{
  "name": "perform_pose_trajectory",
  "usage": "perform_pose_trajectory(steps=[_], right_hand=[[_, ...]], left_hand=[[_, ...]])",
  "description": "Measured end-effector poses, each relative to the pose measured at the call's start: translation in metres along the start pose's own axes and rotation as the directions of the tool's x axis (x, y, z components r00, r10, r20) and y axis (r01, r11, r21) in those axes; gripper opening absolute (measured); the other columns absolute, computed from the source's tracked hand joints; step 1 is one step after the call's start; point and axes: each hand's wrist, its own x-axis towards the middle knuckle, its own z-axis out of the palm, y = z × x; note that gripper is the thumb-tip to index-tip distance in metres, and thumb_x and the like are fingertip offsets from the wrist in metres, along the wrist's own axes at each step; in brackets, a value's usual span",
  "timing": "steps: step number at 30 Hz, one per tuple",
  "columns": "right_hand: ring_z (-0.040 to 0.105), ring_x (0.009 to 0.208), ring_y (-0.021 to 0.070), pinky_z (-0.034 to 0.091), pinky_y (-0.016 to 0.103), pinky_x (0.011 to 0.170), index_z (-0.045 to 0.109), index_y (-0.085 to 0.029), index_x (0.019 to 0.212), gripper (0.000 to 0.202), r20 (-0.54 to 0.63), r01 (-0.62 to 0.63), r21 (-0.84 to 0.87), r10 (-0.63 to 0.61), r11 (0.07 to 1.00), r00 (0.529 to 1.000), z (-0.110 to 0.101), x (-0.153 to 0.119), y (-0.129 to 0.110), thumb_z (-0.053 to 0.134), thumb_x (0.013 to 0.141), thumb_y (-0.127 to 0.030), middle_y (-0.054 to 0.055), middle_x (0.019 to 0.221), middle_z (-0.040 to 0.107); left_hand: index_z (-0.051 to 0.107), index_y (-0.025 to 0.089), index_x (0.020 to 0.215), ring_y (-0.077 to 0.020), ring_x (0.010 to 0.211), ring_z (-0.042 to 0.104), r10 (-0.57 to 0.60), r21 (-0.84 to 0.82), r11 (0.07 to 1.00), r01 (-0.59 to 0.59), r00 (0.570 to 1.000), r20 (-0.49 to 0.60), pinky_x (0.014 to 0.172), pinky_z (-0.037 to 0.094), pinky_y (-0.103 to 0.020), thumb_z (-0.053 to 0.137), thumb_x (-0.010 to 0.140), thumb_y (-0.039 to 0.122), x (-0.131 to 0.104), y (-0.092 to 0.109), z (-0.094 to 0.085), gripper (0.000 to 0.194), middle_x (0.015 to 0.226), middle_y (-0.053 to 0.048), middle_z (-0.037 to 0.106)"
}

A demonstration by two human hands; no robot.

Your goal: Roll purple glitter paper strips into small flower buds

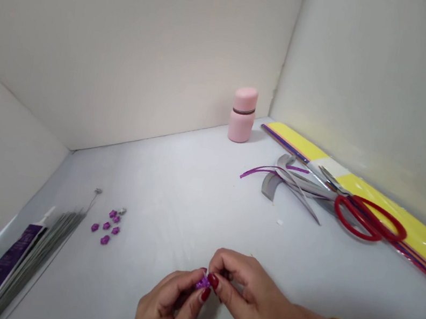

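Observation:
A small shiny purple piece (pixel 202 283) is pinched between the fingertips of my left hand (pixel 173 305), low in the middle of the view. My right hand (pixel 242 289) meets it from the right, its thumb and forefinger closed at the edge of the same piece. The fingers hide part of it. Several little purple stars (pixel 106 225) lie on the table to the left, with a silver one (pixel 122 211) beside them.
Grey wires (pixel 39 256) and a purple-and-white tube (pixel 10 262) lie at left. A pink flask (pixel 242 115) stands at the back. Paper strips (pixel 299 182), red-handled scissors (pixel 370 218) and a yellow pack (pixel 400 212) lie at right.

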Motion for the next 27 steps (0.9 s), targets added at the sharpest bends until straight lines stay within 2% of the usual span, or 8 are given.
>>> perform_pose_trajectory(steps=[3,5,9,15,18,22,27], right_hand=[[0.045,0.057,0.0109,0.037,0.021,0.054,0.046,-0.018,0.074,0.013,-0.002,0.032,0.003,-0.032,0.999,0.999,-0.001,0.0,-0.002,0.04,0.085,-0.018,-0.001,0.066,0.053],[0.049,0.061,0.0113,0.039,0.021,0.058,0.047,-0.017,0.076,0.011,0.01,0.061,0.021,-0.061,0.998,0.998,-0.002,0.0,-0.004,0.04,0.085,-0.016,0.001,0.069,0.057],[0.052,0.063,0.0121,0.041,0.022,0.059,0.047,-0.017,0.077,0.011,0.023,0.063,0.073,-0.065,0.995,0.998,-0.004,0.001,-0.006,0.04,0.086,-0.016,0.003,0.072,0.06],[0.054,0.065,0.0136,0.043,0.024,0.06,0.045,-0.017,0.077,0.015,0.052,-0.021,0.218,0.01,0.976,0.999,0.0,0.004,-0.003,0.039,0.089,-0.023,0.004,0.072,0.061],[0.056,0.067,0.0143,0.043,0.025,0.06,0.044,-0.017,0.079,0.017,0.073,-0.064,0.299,0.044,0.952,0.996,0.002,0.005,-0.001,0.036,0.09,-0.026,0.005,0.074,0.061],[0.055,0.066,0.0134,0.043,0.024,0.06,0.045,-0.017,0.077,0.015,0.066,-0.031,0.221,0.016,0.975,0.998,0.0,0.003,-0.001,0.038,0.089,-0.022,0.004,0.073,0.061],[0.05,0.065,0.012,0.04,0.023,0.062,0.046,-0.018,0.081,0.012,0.019,0.143,-0.061,-0.142,0.988,0.99,-0.003,0.001,0.004,0.037,0.088,-0.015,0.002,0.075,0.058]], left_hand=[[0.077,0.024,0.072,-0.0144,0.066,0.066,-0.15,-0.103,0.983,0.152,0.988,0.027,0.063,0.05,-0.015,0.077,0.06,0.027,0.002,0.006,0.001,0.012,0.069,-0.002,0.074],[0.077,0.023,0.068,-0.0117,0.058,0.064,-0.208,-0.163,0.964,0.211,0.977,0.035,0.058,0.05,-0.013,0.079,0.056,0.033,0.004,0.01,0.001,0.016,0.062,-0.002,0.073],[0.077,0.021,0.067,-0.0104,0.055,0.062,-0.263,-0.242,0.933,0.266,0.964,0.043,0.057,0.05,-0.014,0.081,0.051,0.037,0.005,0.012,0.001,0.023,0.059,-0.002,0.073],[0.077,0.018,0.067,-0.0101,0.052,0.062,-0.357,-0.357,0.852,0.384,0.923,0.139,0.056,0.049,-0.015,0.082,0.05,0.036,0.009,0.01,0.0,0.025,0.056,-0.004,0.073],[0.077,0.018,0.067,-0.0093,0.05,0.062,-0.373,-0.364,0.841,0.401,0.916,0.149,0.054,0.049,-0.014,0.083,0.049,0.036,0.01,0.011,0.0,0.026,0.055,-0.004,0.073],[0.077,0.019,0.071,-0.0106,0.053,0.063,-0.337,-0.309,0.885,0.348,0.937,0.091,0.055,0.049,-0.016,0.082,0.051,0.035,0.009,0.012,0.0,0.026,0.06,-0.005,0.075],[0.077,0.017,0.069,-0.0116,0.053,0.064,-0.357,-0.32,0.871,0.372,0.928,0.105,0.054,0.05,-0.017,0.082,0.051,0.036,0.009,0.013,-0.001,0.027,0.061,-0.006,0.075]])
